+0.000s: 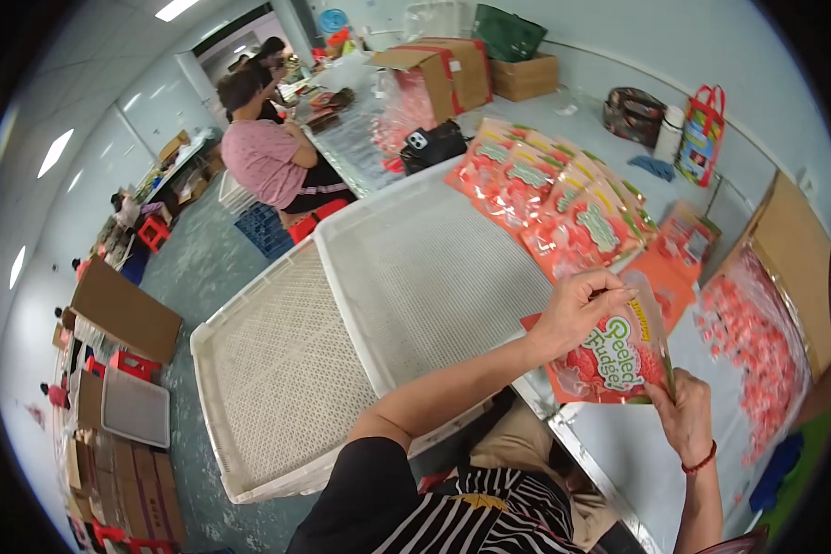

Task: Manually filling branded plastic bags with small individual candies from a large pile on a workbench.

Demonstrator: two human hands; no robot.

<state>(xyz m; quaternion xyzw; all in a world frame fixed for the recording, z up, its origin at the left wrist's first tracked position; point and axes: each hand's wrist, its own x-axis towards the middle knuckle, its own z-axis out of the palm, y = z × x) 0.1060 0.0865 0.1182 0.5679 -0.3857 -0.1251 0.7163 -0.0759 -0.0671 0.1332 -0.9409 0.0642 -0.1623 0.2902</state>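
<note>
I hold a red printed snack pouch [619,355] tilted over the near edge of the table. My left hand [577,314] pinches its upper edge, fingers closed. The thumb and fingers of my right hand [685,411] grip its lower right corner; a red band circles that wrist. Other matching pouches [549,194] lie overlapped in a pile just beyond my left hand. Further right, one more pouch [688,235] rests on the table, and orange-red flat sheets [660,291] show beneath it and by my hands.
To my left are two white perforated trays [434,268] [277,369]. Many small red-wrapped pieces [757,342] spill from a cardboard box [794,249] on the right. A black bag with a phone [431,143] sits beyond the trays. Another person in pink [266,157] works further along the table.
</note>
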